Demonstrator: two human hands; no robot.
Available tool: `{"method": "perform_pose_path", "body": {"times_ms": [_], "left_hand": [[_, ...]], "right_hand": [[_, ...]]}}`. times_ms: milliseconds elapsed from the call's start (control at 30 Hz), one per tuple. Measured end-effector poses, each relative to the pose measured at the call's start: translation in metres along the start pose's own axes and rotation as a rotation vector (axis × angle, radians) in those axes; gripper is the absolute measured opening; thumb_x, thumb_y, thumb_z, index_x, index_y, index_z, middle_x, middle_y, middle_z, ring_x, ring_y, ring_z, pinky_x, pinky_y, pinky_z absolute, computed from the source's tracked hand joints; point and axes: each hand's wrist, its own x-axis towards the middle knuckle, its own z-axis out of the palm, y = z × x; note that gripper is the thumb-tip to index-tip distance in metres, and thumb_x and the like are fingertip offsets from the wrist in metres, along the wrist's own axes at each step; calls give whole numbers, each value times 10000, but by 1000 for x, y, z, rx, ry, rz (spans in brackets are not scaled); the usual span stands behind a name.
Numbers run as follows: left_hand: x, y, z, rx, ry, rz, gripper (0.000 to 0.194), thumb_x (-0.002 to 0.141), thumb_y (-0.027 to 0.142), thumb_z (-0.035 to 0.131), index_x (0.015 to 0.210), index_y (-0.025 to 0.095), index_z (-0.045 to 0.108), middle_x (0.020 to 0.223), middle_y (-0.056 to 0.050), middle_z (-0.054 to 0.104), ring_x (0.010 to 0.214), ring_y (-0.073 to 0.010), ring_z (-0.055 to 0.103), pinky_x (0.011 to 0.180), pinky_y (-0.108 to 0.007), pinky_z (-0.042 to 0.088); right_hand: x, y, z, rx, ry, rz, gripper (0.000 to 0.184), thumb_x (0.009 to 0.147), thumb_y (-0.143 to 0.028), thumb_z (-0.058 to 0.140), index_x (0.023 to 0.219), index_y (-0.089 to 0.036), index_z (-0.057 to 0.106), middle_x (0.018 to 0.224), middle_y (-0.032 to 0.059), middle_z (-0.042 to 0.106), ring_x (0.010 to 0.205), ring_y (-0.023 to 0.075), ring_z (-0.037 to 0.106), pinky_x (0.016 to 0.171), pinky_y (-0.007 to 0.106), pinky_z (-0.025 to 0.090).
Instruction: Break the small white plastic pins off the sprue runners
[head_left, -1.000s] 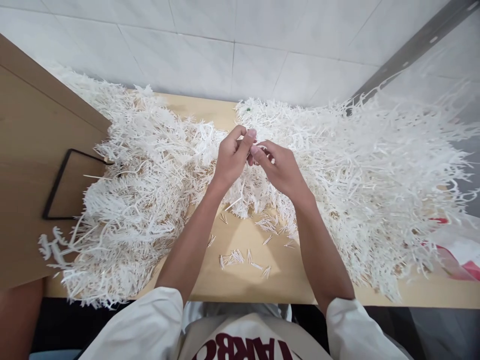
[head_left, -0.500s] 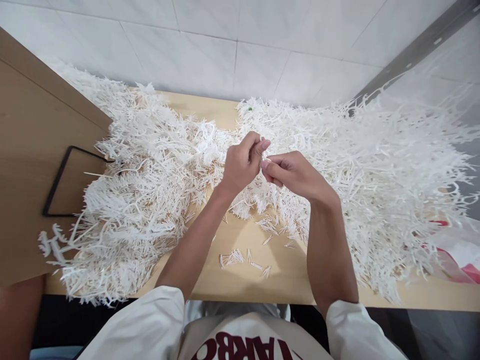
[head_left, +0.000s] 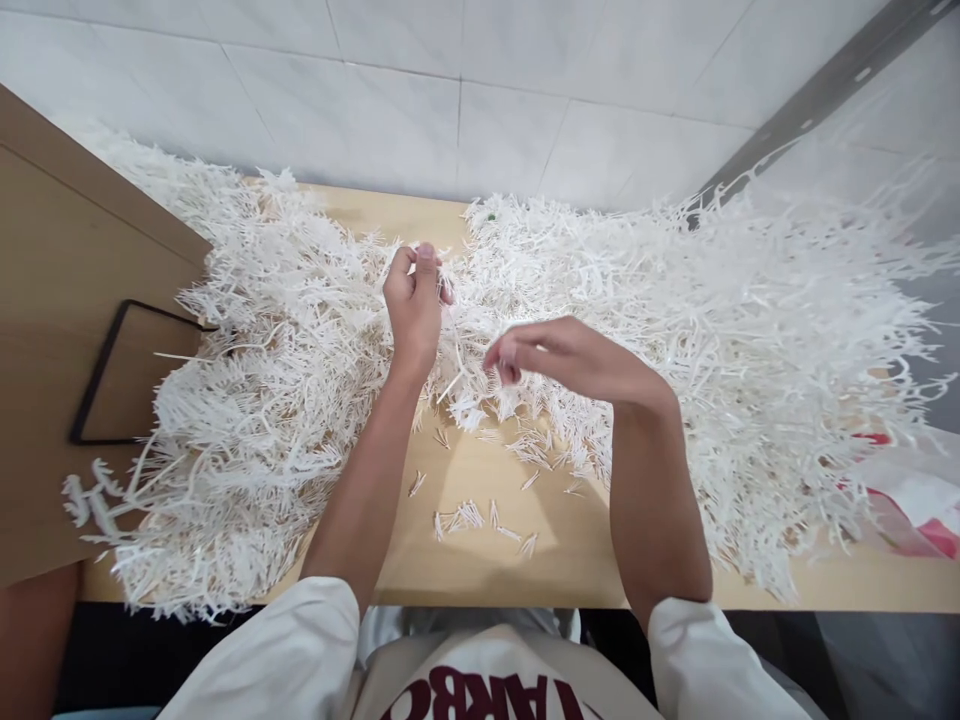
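My left hand is raised over the middle of the table, its fingers closed on a white branched plastic strand that dangles below it. Most of the strand merges visually with the white heap behind. Lower and to the right, my right hand points leftward with loosely bent, parted fingers and nothing visible in them. It hovers in front of the right heap of white branched plastic strands. Another heap of such strands lies to the left of my left forearm.
Short white plastic bits lie scattered on the wooden tabletop between my arms. At left stands a brown panel with a black metal loop. A clear and red plastic bag lies at right. Behind is a tiled wall.
My hands were together at the centre and are now apart. My left hand has moved left and up with the strand; my right hand has shifted slightly left and down, its fingers loosened.
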Motion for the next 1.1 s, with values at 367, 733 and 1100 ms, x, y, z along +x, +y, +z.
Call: {"method": "perform_pose_path", "body": {"times_ms": [367, 733, 1100], "left_hand": [[-27, 20, 18, 230, -439, 150, 375, 919, 571, 304, 846, 226, 432, 461, 81, 411, 365, -52, 426, 425, -207, 308], [-6, 5, -4, 193, -175, 168, 395, 884, 616, 349, 828, 229, 397, 541, 71, 378, 389, -31, 351, 417, -207, 258], [-28, 16, 19, 207, -351, 183, 380, 928, 575, 275, 862, 225, 409, 578, 46, 499, 477, -68, 509, 481, -207, 360]], "right_hand": [[23, 18, 12, -195, 551, 19, 352, 900, -487, 455, 706, -194, 486, 649, -36, 533, 603, 80, 462, 606, 244, 335], [-10, -39, 24, -209, 185, -186, 255, 902, -329, 478, 725, -189, 597, 666, -31, 593, 597, 66, 492, 605, 224, 364], [27, 23, 17, -387, 654, -55, 221, 897, -412, 495, 866, -216, 592, 747, -16, 638, 705, 118, 569, 685, 270, 395]]}}
